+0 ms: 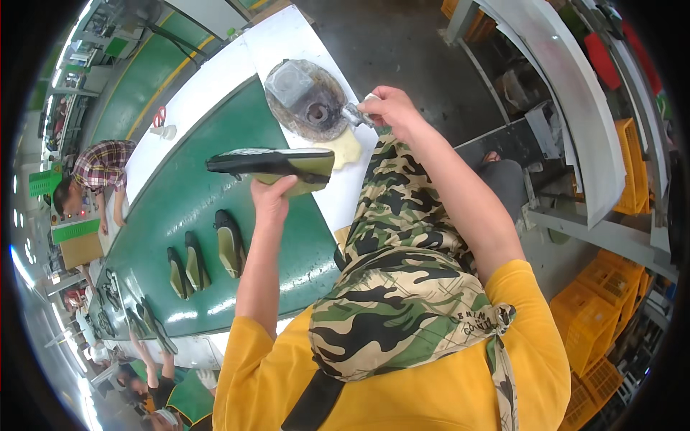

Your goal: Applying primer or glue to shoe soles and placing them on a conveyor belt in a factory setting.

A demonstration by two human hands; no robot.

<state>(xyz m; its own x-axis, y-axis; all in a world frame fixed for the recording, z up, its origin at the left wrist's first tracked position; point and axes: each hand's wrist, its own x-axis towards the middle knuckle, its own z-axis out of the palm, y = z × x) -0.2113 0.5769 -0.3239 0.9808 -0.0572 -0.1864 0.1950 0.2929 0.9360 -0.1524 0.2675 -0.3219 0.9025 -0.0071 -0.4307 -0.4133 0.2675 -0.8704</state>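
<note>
My left hand [272,197] grips a shoe [295,167], olive green and black, held sole up over the green conveyor belt. Its long pale underside faces upward, and the fingers behind it are partly hidden. To the right, my right hand [392,109] is closed on a grey, caked brush [356,115], whose head is at the edge of a round, crusted glue pot [328,85]. A dark round opening shows in the pot. Under the pot's near side lies a yellowish crusted patch [346,149] on the white tabletop.
Several similar shoes [230,244] rest on the green belt [208,187]. A white bottle [167,132] and red-handled scissors [159,116] lie at its far side. A co-worker in a checked shirt [104,164] bends there. Yellow crates [586,316] and a metal rack [596,233] stand right.
</note>
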